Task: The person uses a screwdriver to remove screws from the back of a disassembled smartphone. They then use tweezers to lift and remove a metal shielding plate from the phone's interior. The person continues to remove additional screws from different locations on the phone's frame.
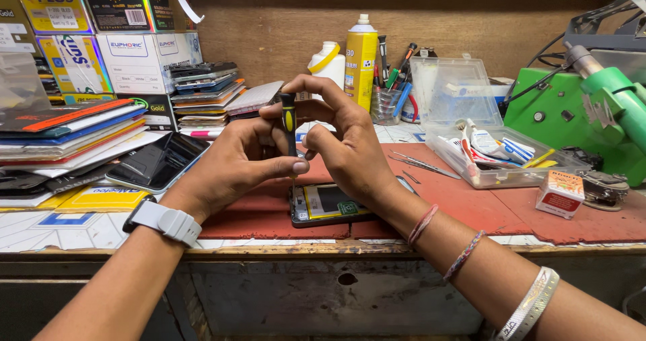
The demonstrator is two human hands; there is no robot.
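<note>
Wooden bench (336, 250), worn at the front edge, carries a red work mat (484, 206); stacked boxes and phone parts crowd the back left, a green machine (572, 122) stands at the right. An open clear plastic box (471, 132) of small supplies rests on the mat, tweezers (420, 164) just beside it.

Opened phone (326, 205) lies flat on the mat, back cover off, under both hands. Judgement: light, stiff, but fragile inside; hold by the frame edges only.

Left hand (232, 162) and right hand (346, 146) both grasp a small black-and-yellow screwdriver (288, 122), held upright above the phone. Left pinches the lower shaft; right fingertips (291, 85) cap the top. Judgement: driver is light, rigid, slim; grip it at the handle.
</note>
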